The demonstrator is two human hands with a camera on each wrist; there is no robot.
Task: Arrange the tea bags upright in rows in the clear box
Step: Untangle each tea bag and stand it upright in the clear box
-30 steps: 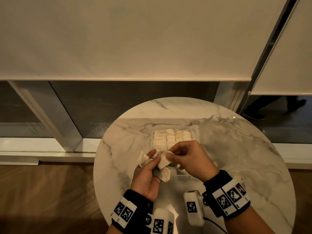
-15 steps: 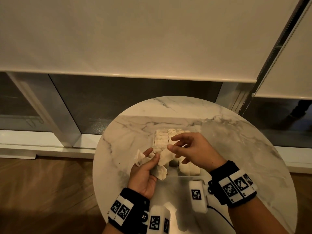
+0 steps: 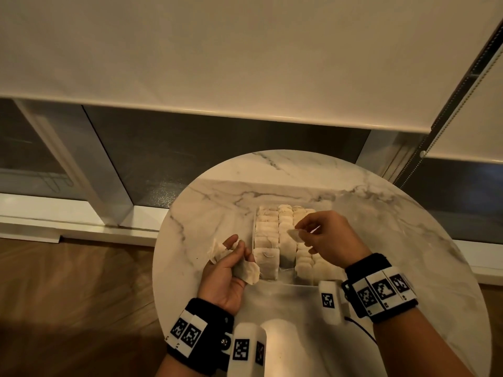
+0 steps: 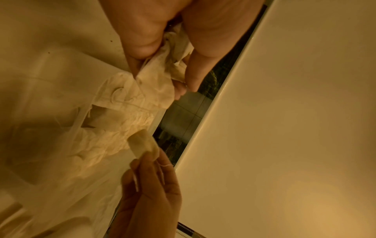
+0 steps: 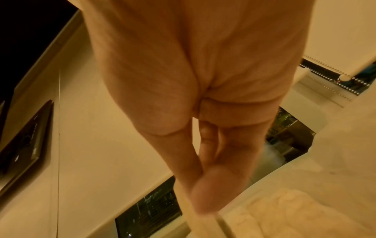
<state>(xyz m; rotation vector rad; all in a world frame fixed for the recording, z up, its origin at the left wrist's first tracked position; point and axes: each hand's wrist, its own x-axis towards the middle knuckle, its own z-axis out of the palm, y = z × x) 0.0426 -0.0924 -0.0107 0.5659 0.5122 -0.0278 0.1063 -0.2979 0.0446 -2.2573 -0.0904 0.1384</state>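
Pinching tea bag (image 3: pixel 296 235), right hand (image 3: pixel 330 238).

Bare forearms, black fabric wristbands (image 3: pixel 202 326) bearing white square-coded marker tags (image 3: pixel 382 291), white boxy wrist cameras (image 3: pixel 330 302), thin black cable (image 3: pixel 363 329).

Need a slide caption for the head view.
Right hand lowers a tea bag into the clear box; left hand holds spares.

We see the clear plastic box (image 3: pixel 275 278) at the middle of the round marble bench (image 3: pixel 394 240), rows of pale paper tea bags (image 3: pixel 268 227) upright inside. Left of it, our left hand (image 3: pixel 226 273) holds loose tea bags (image 3: pixel 246 272); above its right rows, our right hand (image 3: pixel 329 238) pinches a single tea bag (image 3: pixel 295 235).
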